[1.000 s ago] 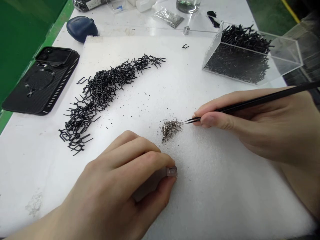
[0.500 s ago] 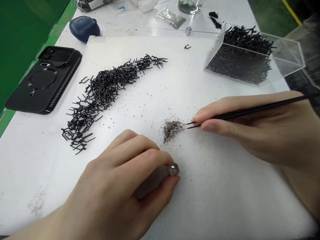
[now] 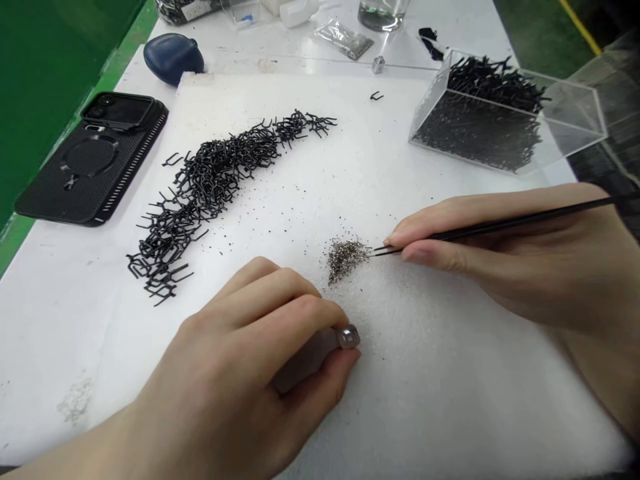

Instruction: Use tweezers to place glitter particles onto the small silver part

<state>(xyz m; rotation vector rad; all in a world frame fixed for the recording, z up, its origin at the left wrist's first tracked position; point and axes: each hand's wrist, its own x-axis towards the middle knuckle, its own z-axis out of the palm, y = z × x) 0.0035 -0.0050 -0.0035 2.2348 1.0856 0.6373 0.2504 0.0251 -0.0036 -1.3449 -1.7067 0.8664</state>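
Observation:
My left hand (image 3: 240, 373) rests on the white foam sheet (image 3: 450, 400), fingers closed around a small grey metal block (image 3: 348, 337) pinched between thumb and forefinger. My right hand (image 3: 525, 260) grips black tweezers (image 3: 480, 229), their tips lying at the right edge of a little heap of tiny silvery parts (image 3: 345, 257). A long curved pile of black wire clips (image 3: 210, 187) lies to the left of both hands.
A clear plastic box (image 3: 565, 127) with black clips stands at the back right. A black phone (image 3: 95, 160) and a dark blue case (image 3: 173, 57) lie at the left. One loose clip (image 3: 377, 96), a small bag, a metal piece and a glass sit at the far edge.
The tweezers' tips have drawn slightly back from the silvery heap toward its right edge. My left hand has turned the grey block a little; the view has shifted slightly.

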